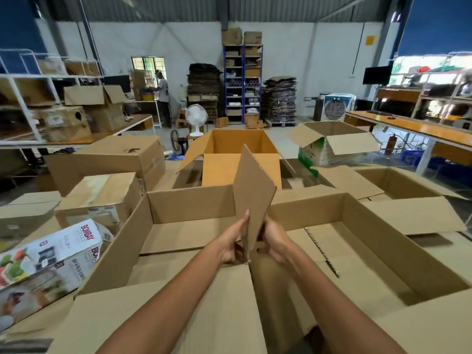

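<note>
Cardboard sheet [252,190], gripped low between left hand [233,245] and right hand [274,241], may buckle if squeezed unevenly.

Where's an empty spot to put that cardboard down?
The big box has bare floor left of the left hand and right of the right hand. Both hold the cardboard. Left of that box, cartons and a printed box crowd together.
</note>
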Motion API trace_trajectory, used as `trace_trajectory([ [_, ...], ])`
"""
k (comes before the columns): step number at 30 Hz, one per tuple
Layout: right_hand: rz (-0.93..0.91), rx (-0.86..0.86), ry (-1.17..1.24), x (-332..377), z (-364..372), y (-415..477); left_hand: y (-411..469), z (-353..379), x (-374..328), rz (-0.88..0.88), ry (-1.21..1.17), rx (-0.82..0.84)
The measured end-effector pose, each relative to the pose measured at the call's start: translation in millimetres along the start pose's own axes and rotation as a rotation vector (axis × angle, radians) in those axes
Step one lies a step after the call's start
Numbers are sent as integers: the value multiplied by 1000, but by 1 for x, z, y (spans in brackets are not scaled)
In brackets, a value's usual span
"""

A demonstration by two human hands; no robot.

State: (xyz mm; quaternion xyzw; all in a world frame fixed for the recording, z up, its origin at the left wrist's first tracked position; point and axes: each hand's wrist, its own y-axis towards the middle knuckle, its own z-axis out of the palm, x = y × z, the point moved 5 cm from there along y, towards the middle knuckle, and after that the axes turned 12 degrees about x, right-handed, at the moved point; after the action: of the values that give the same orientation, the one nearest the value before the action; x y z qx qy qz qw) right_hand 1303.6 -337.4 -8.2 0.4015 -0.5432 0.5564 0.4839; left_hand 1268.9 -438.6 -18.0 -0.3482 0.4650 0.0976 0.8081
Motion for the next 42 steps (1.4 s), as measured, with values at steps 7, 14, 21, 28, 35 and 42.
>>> trace_trajectory([
  [7, -196, 126, -27, 44, 14, 17, -17, -22, -50, 159, -212, -56],
  [14, -325, 105, 33, 45, 15, 21, -13, 2, -77, 223, 5, -36],
  [21, -155, 34, 229, 23, 2, 39, -12, -2, -83, 34, 153, -154],
  [28, -347, 208, 758, 3, -42, 22, -11, 10, -97, 122, 356, -269],
  [35, -1, 28, 756, -26, -89, 28, -37, -1, -115, 234, 563, -451],
  [42, 3, 258, -319, -9, -24, 18, -32, 7, -96, 253, 616, -500],
])
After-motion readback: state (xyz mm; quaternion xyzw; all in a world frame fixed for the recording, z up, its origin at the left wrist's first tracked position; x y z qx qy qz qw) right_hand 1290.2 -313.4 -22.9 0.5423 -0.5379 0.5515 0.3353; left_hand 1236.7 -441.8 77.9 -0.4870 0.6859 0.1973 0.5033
